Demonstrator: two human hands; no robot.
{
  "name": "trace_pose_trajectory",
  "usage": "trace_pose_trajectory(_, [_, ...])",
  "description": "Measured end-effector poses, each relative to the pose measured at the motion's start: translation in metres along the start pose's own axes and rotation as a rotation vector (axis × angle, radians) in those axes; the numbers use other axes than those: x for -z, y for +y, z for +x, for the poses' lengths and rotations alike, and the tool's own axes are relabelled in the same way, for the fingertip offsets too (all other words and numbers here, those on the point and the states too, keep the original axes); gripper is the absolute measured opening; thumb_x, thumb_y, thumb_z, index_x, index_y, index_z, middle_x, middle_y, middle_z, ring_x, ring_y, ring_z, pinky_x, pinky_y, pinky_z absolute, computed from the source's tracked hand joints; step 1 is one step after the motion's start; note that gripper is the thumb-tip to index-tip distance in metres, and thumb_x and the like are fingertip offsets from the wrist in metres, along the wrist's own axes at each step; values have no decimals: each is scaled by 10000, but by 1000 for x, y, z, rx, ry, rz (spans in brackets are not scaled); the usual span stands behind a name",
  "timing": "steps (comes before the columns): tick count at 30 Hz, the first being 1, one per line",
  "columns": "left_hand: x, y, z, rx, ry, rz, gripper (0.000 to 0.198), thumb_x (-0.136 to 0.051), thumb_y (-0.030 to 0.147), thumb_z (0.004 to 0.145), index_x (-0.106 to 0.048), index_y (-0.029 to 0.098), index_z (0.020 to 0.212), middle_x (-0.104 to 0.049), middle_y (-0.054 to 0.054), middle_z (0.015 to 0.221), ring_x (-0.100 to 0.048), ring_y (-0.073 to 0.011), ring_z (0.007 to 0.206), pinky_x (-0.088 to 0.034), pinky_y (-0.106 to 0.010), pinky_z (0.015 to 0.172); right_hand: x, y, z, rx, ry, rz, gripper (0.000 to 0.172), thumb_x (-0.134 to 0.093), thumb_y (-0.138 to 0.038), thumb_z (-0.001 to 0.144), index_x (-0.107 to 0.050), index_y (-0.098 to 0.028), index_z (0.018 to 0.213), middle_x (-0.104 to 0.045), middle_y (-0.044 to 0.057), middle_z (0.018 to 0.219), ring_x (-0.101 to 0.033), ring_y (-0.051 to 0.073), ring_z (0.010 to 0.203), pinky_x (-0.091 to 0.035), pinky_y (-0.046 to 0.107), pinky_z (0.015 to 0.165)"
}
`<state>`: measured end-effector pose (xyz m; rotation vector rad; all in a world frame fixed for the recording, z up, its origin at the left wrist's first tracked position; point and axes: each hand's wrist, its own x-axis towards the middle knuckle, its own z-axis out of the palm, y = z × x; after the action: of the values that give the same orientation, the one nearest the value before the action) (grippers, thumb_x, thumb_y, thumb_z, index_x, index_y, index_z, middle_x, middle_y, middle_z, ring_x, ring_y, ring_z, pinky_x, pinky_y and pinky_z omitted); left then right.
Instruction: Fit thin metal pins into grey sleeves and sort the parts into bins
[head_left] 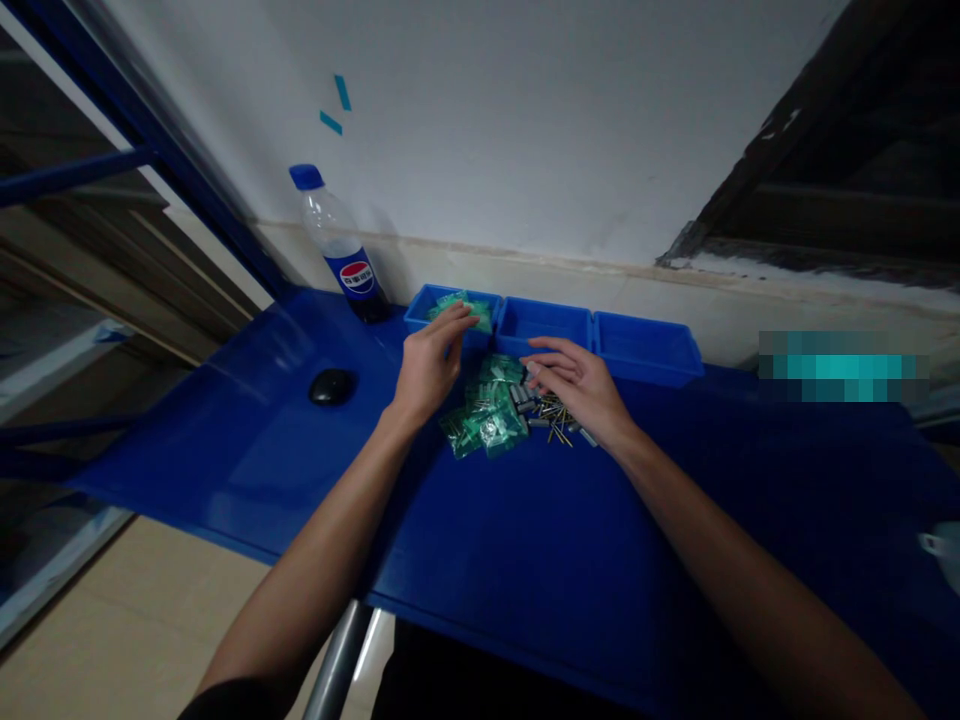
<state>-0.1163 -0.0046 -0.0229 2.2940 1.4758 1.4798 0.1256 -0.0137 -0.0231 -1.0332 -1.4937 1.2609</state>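
My left hand (pixel 431 362) is at the near edge of the left blue bin (pixel 414 312); its fingers are stretched out, and nothing shows in them. Green plastic packets (pixel 480 312) lie in that bin, partly behind the fingers. My right hand (pixel 581 385) is over the right side of a pile on the table, thumb and fingers drawn together around a small pale piece I cannot make out. Below and between the hands lie more green packets (pixel 491 415), small grey cylinders (pixel 519 396) and thin brass-coloured pins (pixel 556 420).
Two more blue bins, a middle bin (pixel 546 322) and a right bin (pixel 649 348), stand along the wall. A cola bottle (pixel 352 265) stands behind a black computer mouse (pixel 331 387) on the blue table (pixel 480 540). A blue metal frame (pixel 187 190) rises at left.
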Motion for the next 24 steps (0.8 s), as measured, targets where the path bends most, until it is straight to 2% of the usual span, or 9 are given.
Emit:
trace_pose_trajectory(3, [-4,-10,-3,-28,-213,210,506,-467,-22,954,-715,188,1342,-662,-118,1483,-430,-332,1558,-434,-612,1248,-1,-1,-1,6,11,-8,334,-779,-366,885,-710,-264,1196,-805,77,1086,-768,206,788,-631,403,757])
trace_pose_trajectory(6, [-8,-9,-5,36,-239,402,593,-504,-56,896,-677,191,1407,-541,-147,1594,-265,-429,1612,-350,-706,1260,-1,-3,-2,23,1,-11,325,-774,-377,894,-710,-270,1194,-800,75,1094,-765,207,797,-626,410,771])
trace_pose_trajectory(8, [-7,-4,-3,67,-203,458,586,-515,-54,888,-686,190,1392,-515,-160,1596,-307,-447,1575,-386,-702,1231,0,-4,-2,34,-6,-17,321,-769,-382,899,-709,-272,1195,-799,77,1102,-765,209,799,-623,410,765])
trace_pose_trajectory(11, [0,5,1,22,-193,437,493,-522,-1,930,-716,197,1338,-623,-154,1446,-488,-382,1421,-490,-632,1154,1,-4,-2,41,-1,-32,318,-763,-390,899,-709,-269,1188,-801,83,1093,-763,214,787,-620,412,742])
trace_pose_trajectory(14, [8,12,4,-69,-306,326,332,-577,162,1007,-734,171,1299,-731,-143,1248,-627,-321,1207,-581,-548,1043,2,-4,-1,37,10,-45,303,-760,-394,895,-715,-267,1166,-801,87,1086,-761,220,789,-623,429,763])
trace_pose_trajectory(17, [7,11,2,-128,-454,226,402,-708,326,981,-718,131,1333,-755,-153,1269,-654,-321,1222,-577,-520,1070,3,-4,-1,31,27,-47,273,-762,-385,891,-725,-270,1136,-800,83,1076,-759,222,783,-624,442,787])
trace_pose_trajectory(19, [3,8,-1,-146,-542,171,461,-732,320,968,-688,131,1386,-738,-159,1342,-666,-309,1269,-568,-494,1101,3,-5,-1,25,39,-52,272,-777,-385,881,-731,-266,1120,-798,80,1051,-756,223,775,-623,442,785])
trace_pose_trajectory(21, [-2,4,-4,-129,-601,143,458,-693,274,994,-659,141,1431,-749,-161,1333,-722,-286,1211,-596,-458,1060,3,-6,0,17,45,-58,279,-789,-388,870,-734,-260,1112,-796,76,1028,-753,222,769,-623,437,780])
trace_pose_trajectory(24, [-6,1,-6,-119,-620,164,409,-620,251,1040,-663,157,1436,-781,-163,1261,-782,-281,1089,-635,-428,962,3,-7,0,20,53,-63,275,-781,-392,874,-735,-258,1110,-796,73,1031,-750,215,768,-621,425,771])
